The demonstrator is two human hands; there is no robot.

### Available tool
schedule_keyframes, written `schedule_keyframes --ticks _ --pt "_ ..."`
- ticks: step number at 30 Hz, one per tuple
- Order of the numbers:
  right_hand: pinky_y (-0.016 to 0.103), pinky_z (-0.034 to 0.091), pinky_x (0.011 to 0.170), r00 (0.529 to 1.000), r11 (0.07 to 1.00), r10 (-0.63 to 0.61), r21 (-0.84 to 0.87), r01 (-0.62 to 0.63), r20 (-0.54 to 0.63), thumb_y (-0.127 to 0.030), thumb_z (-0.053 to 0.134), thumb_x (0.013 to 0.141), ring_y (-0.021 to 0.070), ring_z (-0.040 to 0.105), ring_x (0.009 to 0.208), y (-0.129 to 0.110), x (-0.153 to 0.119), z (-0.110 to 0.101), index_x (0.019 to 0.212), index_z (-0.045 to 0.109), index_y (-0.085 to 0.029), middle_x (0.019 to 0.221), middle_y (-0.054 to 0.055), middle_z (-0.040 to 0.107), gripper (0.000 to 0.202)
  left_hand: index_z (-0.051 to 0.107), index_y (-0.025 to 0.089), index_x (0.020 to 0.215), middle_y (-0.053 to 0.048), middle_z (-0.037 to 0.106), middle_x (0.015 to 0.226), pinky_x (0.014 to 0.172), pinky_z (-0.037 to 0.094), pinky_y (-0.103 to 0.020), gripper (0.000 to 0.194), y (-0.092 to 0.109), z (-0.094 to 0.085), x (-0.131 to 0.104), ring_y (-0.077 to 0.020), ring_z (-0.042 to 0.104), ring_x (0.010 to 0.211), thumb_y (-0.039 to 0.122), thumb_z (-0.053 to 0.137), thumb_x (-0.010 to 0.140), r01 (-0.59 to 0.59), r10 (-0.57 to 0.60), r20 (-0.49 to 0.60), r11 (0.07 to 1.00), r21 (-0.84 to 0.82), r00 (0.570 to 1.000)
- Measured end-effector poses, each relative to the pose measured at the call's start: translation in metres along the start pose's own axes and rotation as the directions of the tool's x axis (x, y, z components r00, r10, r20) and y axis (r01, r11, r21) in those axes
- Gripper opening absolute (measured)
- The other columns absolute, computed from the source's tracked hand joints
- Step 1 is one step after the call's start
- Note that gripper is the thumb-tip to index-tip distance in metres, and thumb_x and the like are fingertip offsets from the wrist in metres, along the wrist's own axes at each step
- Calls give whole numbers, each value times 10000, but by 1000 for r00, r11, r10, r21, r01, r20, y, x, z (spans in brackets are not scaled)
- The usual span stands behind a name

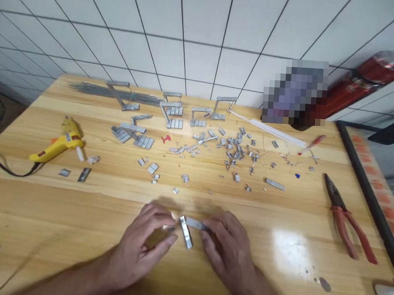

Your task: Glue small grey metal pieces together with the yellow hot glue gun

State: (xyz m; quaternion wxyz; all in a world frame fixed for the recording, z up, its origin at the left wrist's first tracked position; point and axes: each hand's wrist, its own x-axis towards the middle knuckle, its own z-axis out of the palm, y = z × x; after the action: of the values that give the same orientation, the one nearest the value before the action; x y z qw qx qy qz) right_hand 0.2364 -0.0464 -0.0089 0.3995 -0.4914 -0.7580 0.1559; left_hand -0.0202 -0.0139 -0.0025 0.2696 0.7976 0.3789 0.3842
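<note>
Just left of the middle, my left hand (147, 242) curves over the wood, its thumb and forefinger apart beside a short shiny metal strip (186, 232). A small bright spot shows between those fingertips, too blurred to name. My right hand (229, 247) pinches a flat grey metal strip (195, 223) between thumb and fingers. Its free end points left, close to the top of the shiny strip; whether they touch, I cannot tell. The fingers hide the other end of the grey strip.
Behind my hands lie scattered metal bits (237, 147) and several small bent-metal frames (174, 117). A yellow glue gun (58, 145) with a cord is at left. Red-handled pliers (346, 223) and a red screwdriver (312, 145) lie right. A red flask (357, 90) leans by the tiled wall.
</note>
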Motion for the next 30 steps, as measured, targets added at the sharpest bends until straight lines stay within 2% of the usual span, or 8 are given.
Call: schedule_keyframes --ticks 3,6,9,12,17,23,26,30 --pt "349 612 685 999 1000 -26 -18 26 -22 -146 641 1076 217 731 803 5 0 3 1184 704 -256 929 55 787 166 685 247 1061 -2 745 893 795 588 -268 170 -5 5 -2 -158 717 844 78 672 1039 0 -3 -52 998 -55 999" --pt "335 611 720 997 998 -50 -27 49 -51 -176 629 1105 204 741 835 13 0 6 1147 732 -243 940 54 784 130 702 234 993 -14 758 903 791 580 -285 89 -13 11 -4 -171 730 849 208 679 1075 115 -123 -84 988 -102 989" --pt "334 598 737 998 999 -24 -32 22 -54 -217 614 1111 197 717 818 23 1 9 1091 748 -234 928 51 771 137 684 224 947 -18 756 879 776 556 -302 228 -18 15 -1 -188 702 829 377 621 1103 295 -315 -104 939 -175 943" --pt "349 596 778 996 998 54 -37 -56 -64 -274 609 1088 204 697 812 31 5 10 1062 760 -229 898 44 745 160 648 228 891 -17 709 842 810 533 -326 317 -17 16 5 -209 669 847 469 567 1081 345 -379 -92 902 -261 921" --pt "369 597 824 994 992 85 -88 -91 -66 -312 597 1029 216 690 816 37 12 13 970 741 -227 893 59 728 177 606 229 795 -37 666 825 884 490 -359 305 -10 17 13 -231 653 879 375 489 1036 318 -368 -120 897 -306 922" --pt "402 595 851 994 985 103 -136 -107 -35 -323 570 997 241 702 841 33 18 14 960 754 -214 920 98 760 217 573 228 730 -20 608 746 816 441 -352 358 -10 18 18 -219 590 796 399 519 1039 328 -383 -131 890 -316 914" --pt "398 588 834 992 980 126 -154 -123 4 -326 610 970 250 708 842 29 19 4 949 779 -221 918 96 774 201 537 236 756 11 546 735 785 416 -337 315 -12 19 19 -204 541 781 398 573 1024 341 -406 -161 883 -323 900" --pt "395 584 866 986 967 163 -205 -150 46 -327 628 980 250 710 861 26 9 -15 962 811 -244 918 78 781 201 485 247 791 27 499 762 790 409 -319 232 -16 20 20 -195 512 809 288 563 1005 345 -430 -200 871 -350 880"
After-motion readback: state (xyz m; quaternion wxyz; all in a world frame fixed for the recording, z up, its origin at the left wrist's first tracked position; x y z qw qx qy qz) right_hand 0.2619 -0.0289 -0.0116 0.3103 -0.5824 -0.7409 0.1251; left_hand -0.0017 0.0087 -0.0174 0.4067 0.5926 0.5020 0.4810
